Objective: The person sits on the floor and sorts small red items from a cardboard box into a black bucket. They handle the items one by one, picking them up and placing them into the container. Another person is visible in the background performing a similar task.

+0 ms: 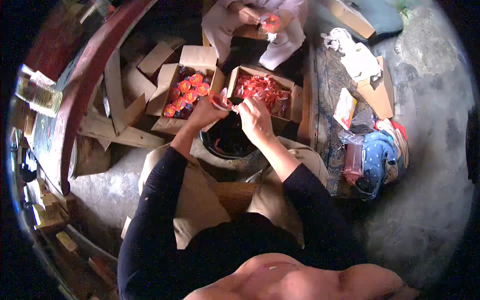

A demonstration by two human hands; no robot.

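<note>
Red film wrapper (221, 102), thin, crinkled, seemingly plastic: pinched between left hand (204, 114) and right hand (255, 120) fingers.

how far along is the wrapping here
Done: the left box holds about eight red-topped pieces, with room left. In hand: the left hand and right hand hold a red wrapper over the black tub. Left: the right box still looks full of loose red wrappers.

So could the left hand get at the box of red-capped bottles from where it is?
Probably yes. The left hand sits right at the near edge of the open box; the flaps are folded back and nothing covers the bottles. It does hold a red strip now.
</note>
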